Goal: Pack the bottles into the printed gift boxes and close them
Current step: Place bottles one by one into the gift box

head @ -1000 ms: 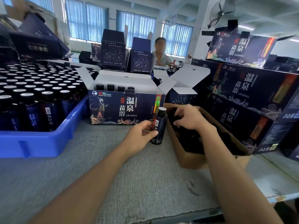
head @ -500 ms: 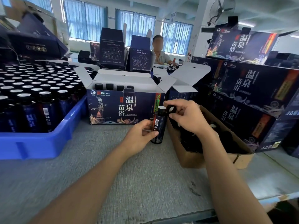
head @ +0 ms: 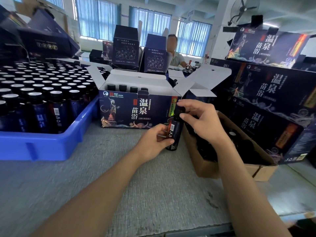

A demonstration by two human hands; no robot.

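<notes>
On the table [head: 119, 177], before the open box [head: 136, 110], stands a bottle [head: 173, 133], judged stiff, slick and best held mid-body, where the left hand [head: 152, 142] grips it while the right hand [head: 201, 120] pinches what looks like a cap [head: 181, 110].

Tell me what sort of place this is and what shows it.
Most likely a packing workshop: a blue crate crowded with identical capped bottles, closed printed boxes stacked at right, and an open gift box partly filled on the bench.
</notes>
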